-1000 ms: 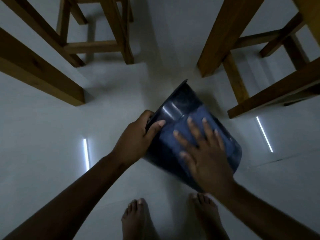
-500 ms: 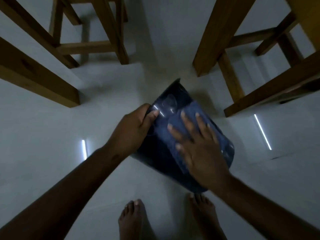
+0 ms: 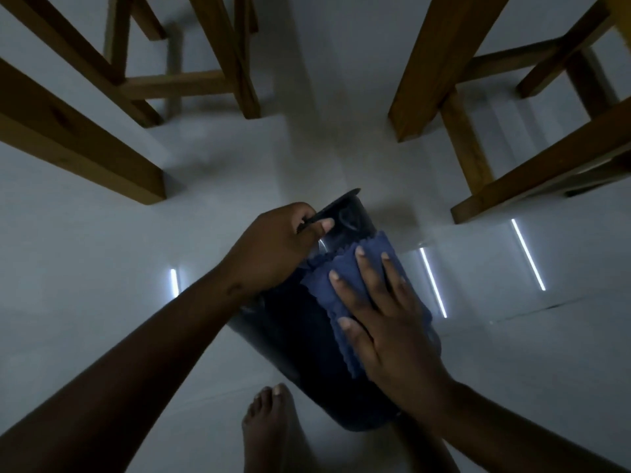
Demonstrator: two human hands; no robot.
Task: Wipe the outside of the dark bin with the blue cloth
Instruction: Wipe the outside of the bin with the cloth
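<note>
Pale floor (image 3: 102, 233), wooden furniture legs (image 3: 85, 145) in upper corners | bin (image 3: 290, 336) at centre now tipped steeper, its far end lifted | left hand (image 3: 273, 247) fingers closed on that end's edge | right hand (image 3: 386, 322) flat, fingers spread, pressing cloth (image 3: 341, 278), now slid lower | bare foot (image 3: 273, 428) at bottom

This is looking like a room in a home, dimly lit. A pale tiled floor (image 3: 102, 254) is filling the view, with thin bright strips of light (image 3: 527, 254) reflecting off it at 3 o'clock and 9 o'clock. Wooden furniture legs (image 3: 82, 145) with crossbars, like those of stools or chairs, are standing at 10 o'clock and 2 o'clock. A bare foot (image 3: 273, 428) is resting on the floor at 6 o'clock.
</note>
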